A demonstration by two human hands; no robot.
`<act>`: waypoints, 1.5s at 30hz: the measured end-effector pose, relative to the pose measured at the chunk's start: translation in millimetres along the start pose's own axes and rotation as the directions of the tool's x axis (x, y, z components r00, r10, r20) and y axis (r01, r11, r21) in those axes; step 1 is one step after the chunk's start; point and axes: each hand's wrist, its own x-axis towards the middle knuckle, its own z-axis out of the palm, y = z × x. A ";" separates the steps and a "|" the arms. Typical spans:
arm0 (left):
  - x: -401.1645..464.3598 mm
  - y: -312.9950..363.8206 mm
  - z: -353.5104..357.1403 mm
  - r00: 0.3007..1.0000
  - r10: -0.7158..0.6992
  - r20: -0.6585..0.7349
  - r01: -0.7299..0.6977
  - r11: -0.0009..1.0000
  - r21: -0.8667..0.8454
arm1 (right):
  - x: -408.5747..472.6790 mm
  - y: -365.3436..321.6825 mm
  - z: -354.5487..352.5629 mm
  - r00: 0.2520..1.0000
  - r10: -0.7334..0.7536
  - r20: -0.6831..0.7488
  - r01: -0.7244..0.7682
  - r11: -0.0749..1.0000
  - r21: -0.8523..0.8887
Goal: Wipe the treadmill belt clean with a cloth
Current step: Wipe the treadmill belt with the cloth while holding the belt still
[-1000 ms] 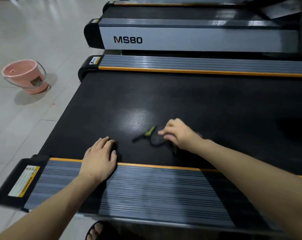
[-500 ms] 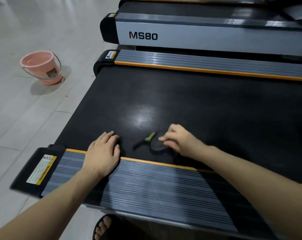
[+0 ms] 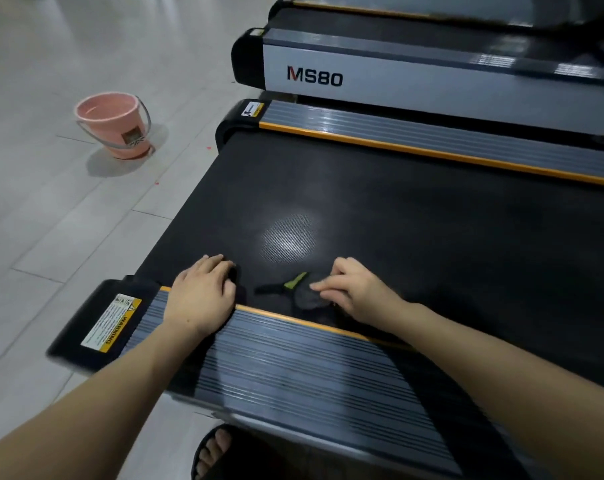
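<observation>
— So, starting at the far left, what is there?

— Pale floor tiles (image 3: 51, 209), and on them a pink bucket (image 3: 115, 128) with a grey wire handle, well apart from the treadmill.

— And moving in?

— A black end cap with a yellow warning label (image 3: 111, 323), then the ribbed grey side rail (image 3: 293, 368) edged with an orange strip. The left hand (image 3: 201, 296) lies flat across that strip, fingers straight and reaching onto the black treadmill belt (image 3: 414, 230); this grip holds nothing.

— Where is the cloth?

— Just right of that hand, on the belt near the rail: a dark grey cloth (image 3: 309, 297), hard to tell from the belt, with a black and green tag or strap (image 3: 286, 284) sticking out to its left. The right hand (image 3: 357, 292) rests on it, fingers curled down onto the fabric, partly covering it.

— Anything beyond?

— A sheen of light on the belt above the hands, the far rail (image 3: 432, 140), and a second machine marked MS80 (image 3: 314, 76). A sandalled foot (image 3: 212, 452) shows at the bottom edge.
</observation>
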 end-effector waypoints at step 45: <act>4.9 3.7 -2.1 0.997 -0.076 0.004 0.076 0.997 -0.012 | 167.3 37.2 43.0 0.883 0.278 -0.378 -0.304 0.952 -0.011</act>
